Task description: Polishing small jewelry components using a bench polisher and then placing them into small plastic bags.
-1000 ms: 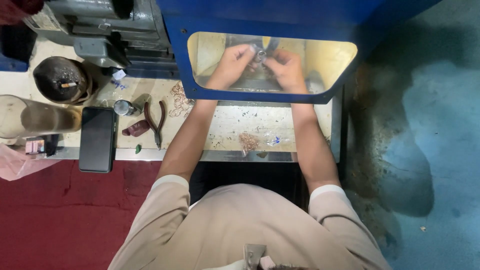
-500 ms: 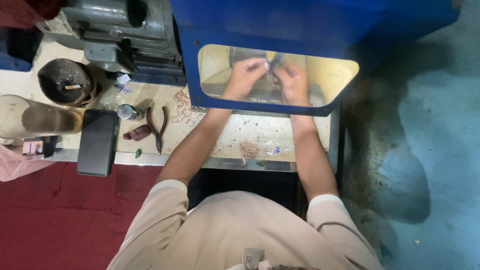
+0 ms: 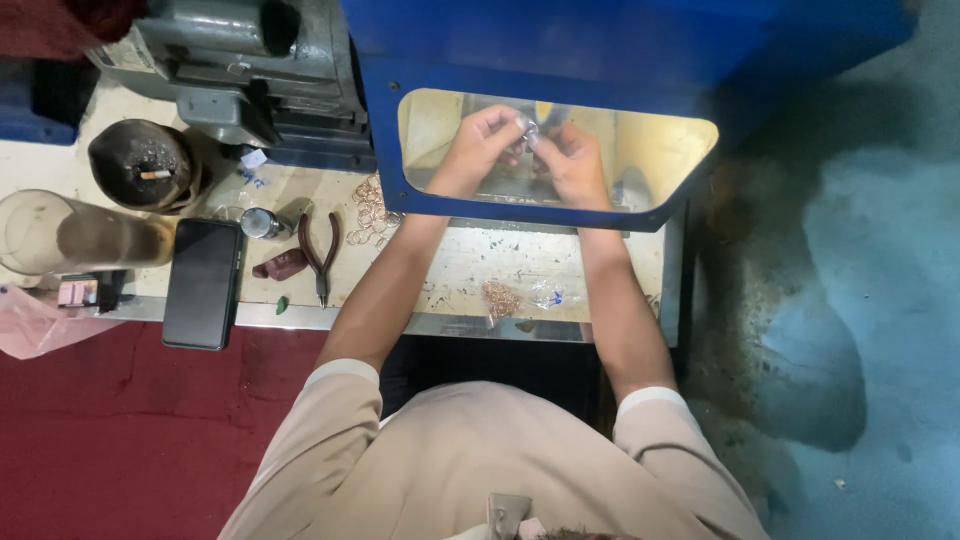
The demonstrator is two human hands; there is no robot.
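Both my hands reach through the opening of a blue hood [image 3: 560,60] that stands on the workbench. My left hand [image 3: 482,148] and my right hand [image 3: 577,162] meet in the middle of the lit opening. Their fingertips pinch a small shiny metal piece [image 3: 530,132] between them. What the piece is stays too small to tell. Both forearms rest across the pale bench top [image 3: 545,265].
Left of the hood lie a heap of thin wire rings [image 3: 372,215], red-handled pliers [image 3: 320,250], a black phone [image 3: 203,283], a small tin [image 3: 258,222], a dark bowl [image 3: 145,165] and a grey machine [image 3: 240,60]. A small clear bag [image 3: 505,298] lies between my arms. Blue floor lies right.
My hands have drawn closer together and risen a little inside the opening; the view has shifted slightly. Nothing on the bench has moved.
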